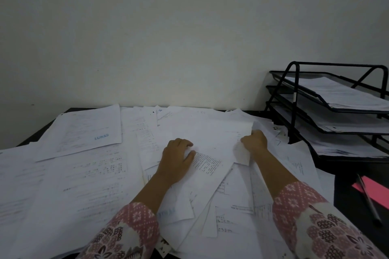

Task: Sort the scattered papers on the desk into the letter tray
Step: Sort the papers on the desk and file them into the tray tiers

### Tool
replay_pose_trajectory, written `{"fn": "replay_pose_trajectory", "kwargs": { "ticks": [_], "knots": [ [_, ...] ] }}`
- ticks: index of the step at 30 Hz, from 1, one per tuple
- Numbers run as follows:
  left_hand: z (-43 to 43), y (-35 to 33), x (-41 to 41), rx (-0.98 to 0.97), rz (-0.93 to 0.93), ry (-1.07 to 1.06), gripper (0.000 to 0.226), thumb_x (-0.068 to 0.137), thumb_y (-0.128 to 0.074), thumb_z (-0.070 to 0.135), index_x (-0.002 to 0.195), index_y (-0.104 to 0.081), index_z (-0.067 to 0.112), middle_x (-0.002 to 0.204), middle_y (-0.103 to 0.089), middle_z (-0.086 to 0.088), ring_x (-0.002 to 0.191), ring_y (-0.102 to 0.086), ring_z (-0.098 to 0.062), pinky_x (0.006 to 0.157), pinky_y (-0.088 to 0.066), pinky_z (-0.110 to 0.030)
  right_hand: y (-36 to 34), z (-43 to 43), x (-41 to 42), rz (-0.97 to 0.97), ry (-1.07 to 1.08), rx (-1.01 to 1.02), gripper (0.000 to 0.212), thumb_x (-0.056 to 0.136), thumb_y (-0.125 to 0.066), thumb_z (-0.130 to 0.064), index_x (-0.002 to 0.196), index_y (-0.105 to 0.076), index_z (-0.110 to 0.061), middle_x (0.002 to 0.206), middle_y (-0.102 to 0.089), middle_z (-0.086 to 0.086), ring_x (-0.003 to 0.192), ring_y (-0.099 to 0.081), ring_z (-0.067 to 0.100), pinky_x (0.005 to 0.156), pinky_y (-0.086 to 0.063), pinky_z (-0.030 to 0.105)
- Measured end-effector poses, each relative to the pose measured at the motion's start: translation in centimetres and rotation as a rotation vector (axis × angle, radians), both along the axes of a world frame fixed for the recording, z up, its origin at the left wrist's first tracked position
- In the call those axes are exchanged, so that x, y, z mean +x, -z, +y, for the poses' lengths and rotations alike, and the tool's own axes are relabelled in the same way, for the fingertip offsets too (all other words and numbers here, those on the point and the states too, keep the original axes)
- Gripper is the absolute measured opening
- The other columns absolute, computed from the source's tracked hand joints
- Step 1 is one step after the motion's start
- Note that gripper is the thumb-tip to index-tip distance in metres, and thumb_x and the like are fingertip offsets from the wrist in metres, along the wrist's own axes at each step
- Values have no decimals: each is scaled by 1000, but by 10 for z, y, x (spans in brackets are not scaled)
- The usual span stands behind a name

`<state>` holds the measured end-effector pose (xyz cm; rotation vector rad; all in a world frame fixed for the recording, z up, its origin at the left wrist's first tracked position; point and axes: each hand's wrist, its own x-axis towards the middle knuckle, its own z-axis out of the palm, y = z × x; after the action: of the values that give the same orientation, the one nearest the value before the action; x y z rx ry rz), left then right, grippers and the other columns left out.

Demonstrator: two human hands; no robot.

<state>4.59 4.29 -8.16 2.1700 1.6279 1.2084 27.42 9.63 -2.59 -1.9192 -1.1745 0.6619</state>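
Left grip [176,157] and right grip [254,143] pinch sheets [210,136] among scattered papers [84,174].

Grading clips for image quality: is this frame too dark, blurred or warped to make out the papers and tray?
Head view: dim, flat, grey-blue light, no glare, faint shadows; print on the papers is mostly too soft to read, bar the blue LUNAS stamp; left hand and right hand show no motion smear; wide-angle skew tilts the letter tray at the right edge.

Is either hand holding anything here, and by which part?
Both. The left hand pinches the left edge of a white sheet atop the pile; the right hand grips its curled right edge.
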Motion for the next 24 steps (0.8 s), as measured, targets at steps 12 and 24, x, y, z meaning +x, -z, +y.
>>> {"fn": "replay_pose_trajectory", "kwargs": {
  "ticks": [12, 24],
  "knots": [
    [5, -57, 7, -677, -683, -1, 70, 85, -58, 52, 130, -45, 0, 121, -56, -22, 106, -58, -35, 89, -49, -38, -8, -43, 30, 285, -207, -91, 17, 84, -53, 3, 71, -53, -9, 79, -54, 11, 68, -51, 23, 60, -45, 31],
    [-22, -66, -8, -837, -235, -16, 57, 80, -74, 18, 128, -45, 6, 125, -53, -7, 93, -53, -19, 73, -48, -26, 4, -41, 6, 111, -182, -86, 36, 83, -68, -16, 108, -57, 6, 98, -58, 14, 83, -54, 25, 61, -43, 26]
  ]
}}
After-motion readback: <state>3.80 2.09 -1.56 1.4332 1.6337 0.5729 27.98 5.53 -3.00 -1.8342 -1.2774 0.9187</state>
